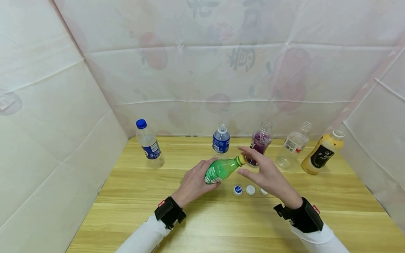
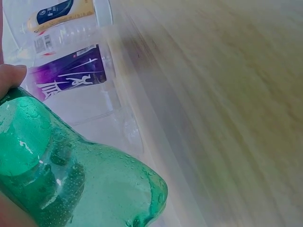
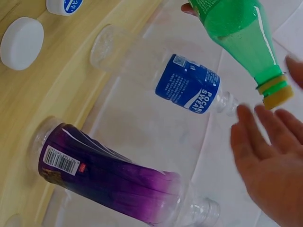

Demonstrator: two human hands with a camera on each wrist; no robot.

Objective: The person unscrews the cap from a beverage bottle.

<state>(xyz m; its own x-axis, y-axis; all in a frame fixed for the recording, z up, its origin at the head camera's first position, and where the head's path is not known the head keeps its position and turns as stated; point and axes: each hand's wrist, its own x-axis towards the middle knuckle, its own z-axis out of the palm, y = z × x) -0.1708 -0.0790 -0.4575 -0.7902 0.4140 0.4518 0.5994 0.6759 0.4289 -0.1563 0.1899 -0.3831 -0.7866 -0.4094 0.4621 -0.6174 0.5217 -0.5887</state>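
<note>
A green plastic bottle [image 1: 223, 169] with a yellow cap [image 3: 278, 97] lies tilted in my left hand [image 1: 195, 181], its capped end pointing right and up. The left fingers grip it around its body; its wet base end fills the lower left of the left wrist view. Around the cap, my right hand [image 1: 269, 174] holds its thumb and fingers spread, and a gap shows between fingertips and cap. Below the bottle on the table are a blue-and-white cap [image 1: 238, 190], a white cap [image 1: 250, 190] and another white cap [image 1: 264, 191] partly hidden by the right hand.
Along the back of the wooden table [image 1: 133, 211] stand a blue-capped bottle [image 1: 151, 149], an uncapped blue-labelled bottle [image 1: 221, 141], an uncapped purple-labelled bottle [image 1: 261, 142], an uncapped clear bottle [image 1: 292, 147] and a yellow bottle [image 1: 322, 153]. White sheeting [image 1: 190, 84] rises behind.
</note>
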